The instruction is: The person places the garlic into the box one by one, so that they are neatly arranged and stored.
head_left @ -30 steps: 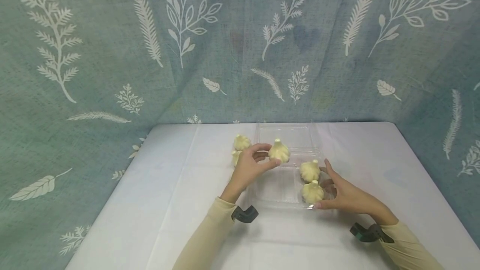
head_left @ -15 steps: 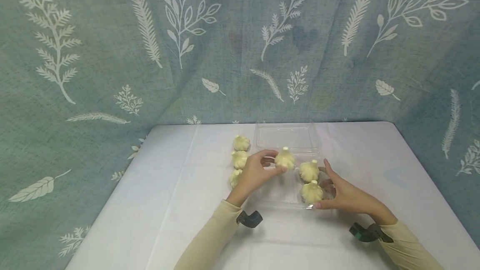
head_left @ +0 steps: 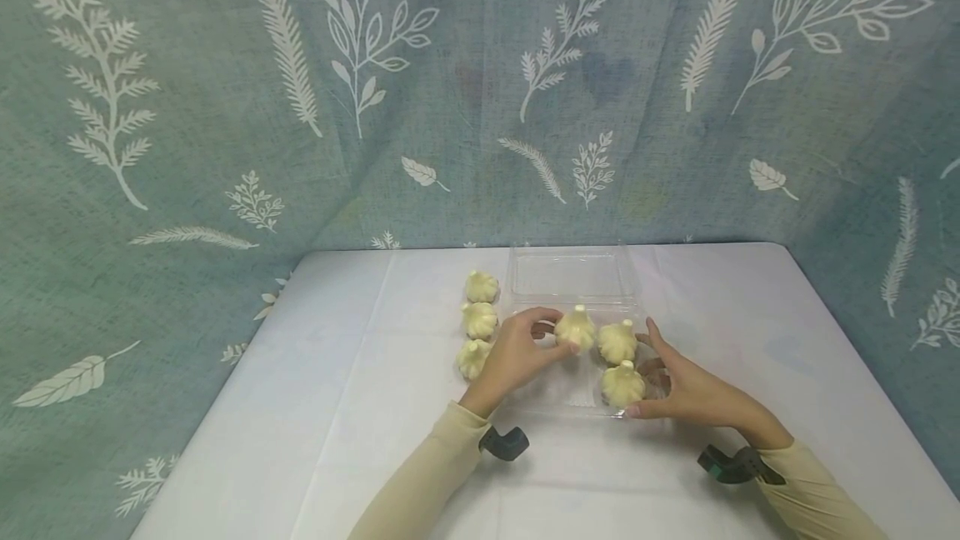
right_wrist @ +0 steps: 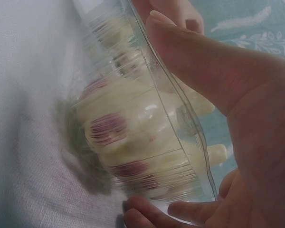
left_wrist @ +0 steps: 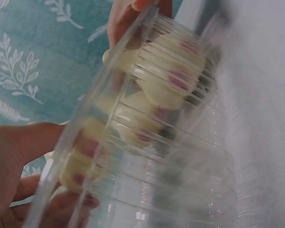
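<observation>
My left hand (head_left: 520, 357) pinches a pale garlic bulb (head_left: 575, 329), stem up, over the clear plastic clamshell box (head_left: 547, 398). Two more garlic bulbs, a back one (head_left: 617, 342) and a front one (head_left: 623, 385), sit along the box's right side. At that side my right hand (head_left: 693, 390) grips the box, thumb at the front corner and fingers along the side wall. Through the ribbed wall in the left wrist view, the held bulb (left_wrist: 88, 154) shows between thumb and fingers. The right wrist view shows purple patches on a boxed bulb (right_wrist: 128, 118).
Left of the box, three garlic bulbs stand in a column: back (head_left: 482, 287), middle (head_left: 479, 320) and front (head_left: 473, 359). The box's open lid (head_left: 570, 275) lies toward the back edge of the white-covered table (head_left: 390, 407). Behind hangs a leaf-patterned curtain (head_left: 450, 107).
My left hand has moved right and down with its garlic bulb, close beside the boxed bulbs. The column of bulbs at left has come into fuller view. My right hand keeps its place.
</observation>
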The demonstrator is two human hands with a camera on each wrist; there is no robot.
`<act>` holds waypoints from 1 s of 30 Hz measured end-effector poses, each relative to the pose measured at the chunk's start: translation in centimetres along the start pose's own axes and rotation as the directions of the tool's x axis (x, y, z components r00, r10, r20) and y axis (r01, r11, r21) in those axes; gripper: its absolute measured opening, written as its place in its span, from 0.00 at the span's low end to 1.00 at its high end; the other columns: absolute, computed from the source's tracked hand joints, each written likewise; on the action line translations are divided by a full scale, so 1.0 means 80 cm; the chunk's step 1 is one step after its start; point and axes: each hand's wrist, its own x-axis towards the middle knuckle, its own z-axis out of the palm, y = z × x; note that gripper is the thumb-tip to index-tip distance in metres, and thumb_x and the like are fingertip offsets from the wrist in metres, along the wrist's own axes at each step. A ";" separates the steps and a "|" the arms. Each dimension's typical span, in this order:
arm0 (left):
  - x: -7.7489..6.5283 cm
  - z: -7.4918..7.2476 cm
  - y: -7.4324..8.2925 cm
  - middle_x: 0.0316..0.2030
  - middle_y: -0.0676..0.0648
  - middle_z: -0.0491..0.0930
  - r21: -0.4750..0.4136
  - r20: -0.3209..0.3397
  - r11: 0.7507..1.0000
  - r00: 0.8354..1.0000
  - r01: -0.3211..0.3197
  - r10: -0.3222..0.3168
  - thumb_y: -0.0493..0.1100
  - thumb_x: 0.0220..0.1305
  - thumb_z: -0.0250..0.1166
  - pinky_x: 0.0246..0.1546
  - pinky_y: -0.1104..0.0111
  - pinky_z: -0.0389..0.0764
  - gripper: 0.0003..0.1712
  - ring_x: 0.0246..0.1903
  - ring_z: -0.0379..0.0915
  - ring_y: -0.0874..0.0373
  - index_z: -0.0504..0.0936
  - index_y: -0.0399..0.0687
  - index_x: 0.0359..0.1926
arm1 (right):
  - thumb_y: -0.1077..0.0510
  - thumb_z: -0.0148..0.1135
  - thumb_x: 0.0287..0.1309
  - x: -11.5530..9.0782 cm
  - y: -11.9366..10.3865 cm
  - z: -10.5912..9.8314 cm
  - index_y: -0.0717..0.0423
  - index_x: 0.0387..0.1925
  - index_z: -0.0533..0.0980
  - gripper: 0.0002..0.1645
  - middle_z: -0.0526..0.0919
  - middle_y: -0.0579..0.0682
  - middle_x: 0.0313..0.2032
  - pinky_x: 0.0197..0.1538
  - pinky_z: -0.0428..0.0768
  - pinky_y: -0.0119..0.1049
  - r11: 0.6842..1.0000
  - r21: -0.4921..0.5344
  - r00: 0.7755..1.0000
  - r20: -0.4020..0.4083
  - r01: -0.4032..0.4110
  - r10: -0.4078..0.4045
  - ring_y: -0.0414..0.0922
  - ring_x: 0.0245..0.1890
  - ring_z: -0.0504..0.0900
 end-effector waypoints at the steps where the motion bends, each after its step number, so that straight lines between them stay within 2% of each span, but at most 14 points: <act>1: 0.000 0.001 0.000 0.54 0.45 0.87 0.007 0.002 1.000 1.000 -0.002 0.002 0.51 0.57 0.78 0.56 0.57 0.86 0.29 0.51 0.87 0.49 0.84 0.46 0.58 | 0.46 0.80 0.53 0.000 0.000 0.000 0.66 0.78 0.21 0.84 0.47 0.69 0.80 0.64 0.78 0.63 1.000 0.002 1.000 0.000 0.000 0.000 0.63 0.67 0.74; 5: 0.000 0.003 -0.001 0.54 0.45 0.87 0.039 0.007 0.999 1.000 -0.005 0.004 0.51 0.57 0.78 0.56 0.58 0.86 0.29 0.51 0.87 0.49 0.84 0.45 0.57 | 0.46 0.80 0.53 0.000 -0.001 0.000 0.66 0.78 0.21 0.84 0.47 0.69 0.81 0.64 0.78 0.62 1.000 0.003 1.000 0.002 -0.001 0.001 0.63 0.67 0.75; 16: 0.000 0.009 0.002 0.56 0.47 0.86 0.161 0.044 0.986 0.998 0.039 -0.047 0.55 0.58 0.78 0.54 0.63 0.86 0.31 0.53 0.85 0.52 0.83 0.47 0.59 | 0.49 0.80 0.54 0.000 -0.005 -0.003 0.67 0.78 0.21 0.83 0.45 0.71 0.80 0.59 0.83 0.54 0.999 0.029 0.999 0.014 0.033 -0.034 0.65 0.66 0.75; 24: 0.004 0.014 0.002 0.53 0.47 0.86 0.201 0.081 0.979 0.995 0.035 -0.052 0.54 0.59 0.77 0.52 0.65 0.86 0.28 0.53 0.86 0.52 0.83 0.47 0.56 | 0.49 0.79 0.55 0.000 -0.002 -0.003 0.67 0.77 0.20 0.83 0.44 0.71 0.80 0.61 0.81 0.60 0.999 0.033 0.999 0.014 0.034 -0.034 0.67 0.67 0.74; 30: 0.007 0.017 0.001 0.54 0.46 0.86 0.210 0.087 0.977 0.994 0.040 -0.059 0.54 0.59 0.78 0.51 0.66 0.87 0.29 0.52 0.86 0.51 0.83 0.45 0.56 | 0.48 0.79 0.55 0.001 0.002 -0.002 0.66 0.78 0.20 0.83 0.43 0.70 0.80 0.58 0.84 0.51 0.999 0.037 1.000 0.014 0.020 -0.021 0.67 0.68 0.73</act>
